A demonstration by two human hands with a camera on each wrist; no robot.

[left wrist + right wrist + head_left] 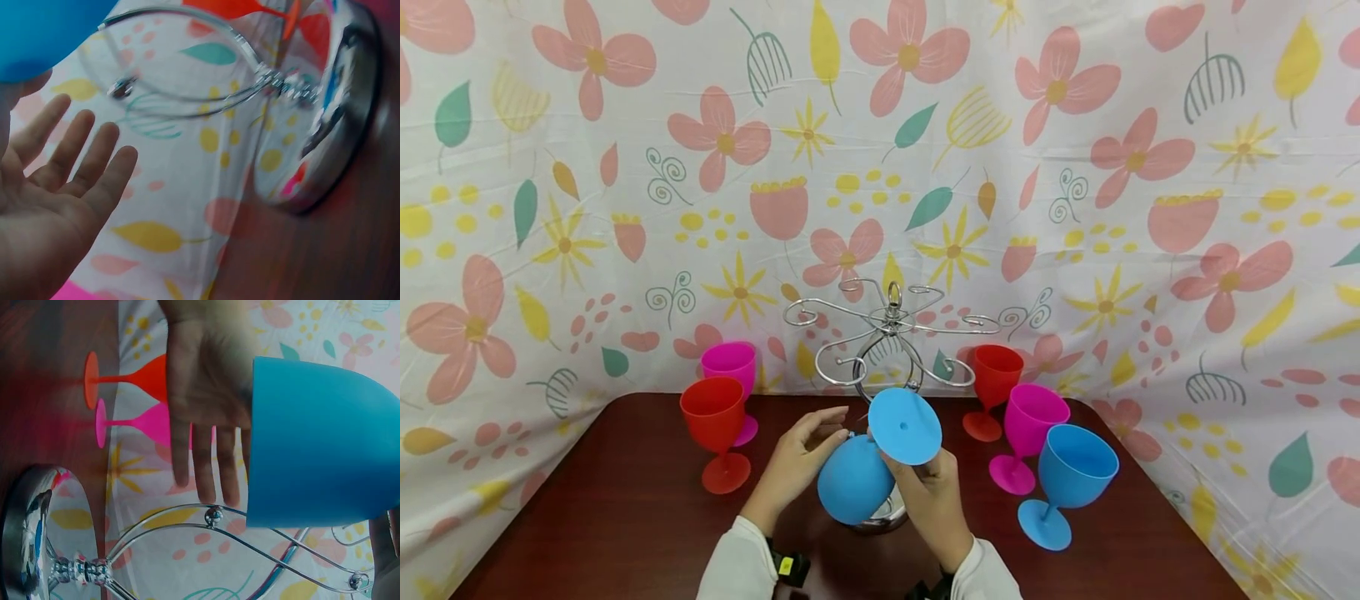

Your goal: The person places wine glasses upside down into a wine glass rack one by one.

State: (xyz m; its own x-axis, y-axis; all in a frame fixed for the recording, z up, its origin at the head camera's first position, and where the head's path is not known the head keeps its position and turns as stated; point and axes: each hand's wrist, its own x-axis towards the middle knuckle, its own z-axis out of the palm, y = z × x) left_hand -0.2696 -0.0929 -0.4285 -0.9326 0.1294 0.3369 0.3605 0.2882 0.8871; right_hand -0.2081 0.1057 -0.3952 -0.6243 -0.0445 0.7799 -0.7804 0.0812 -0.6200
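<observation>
A blue plastic goblet [855,479] is tipped upside down in front of the metal stand, its round foot [905,426] raised toward the head camera. My right hand [928,496] grips it near the stem, just under the foot. Beside the bowl is my left hand [801,458], its fingers fairly straight and spread, as the left wrist view of that hand [62,187] also shows. Its thumb lies at or against the bowl; contact is not clear. Behind both hands rises the chrome goblet stand [891,321], with curled arms, a looped stem and a round base [350,106].
To the left on the dark table [625,492] stand a red goblet [712,417] and a magenta goblet [730,362]. Another red goblet [997,375], a magenta one [1033,412] and a blue one [1078,467] stand upright at right. A flowered curtain [880,167] hangs behind.
</observation>
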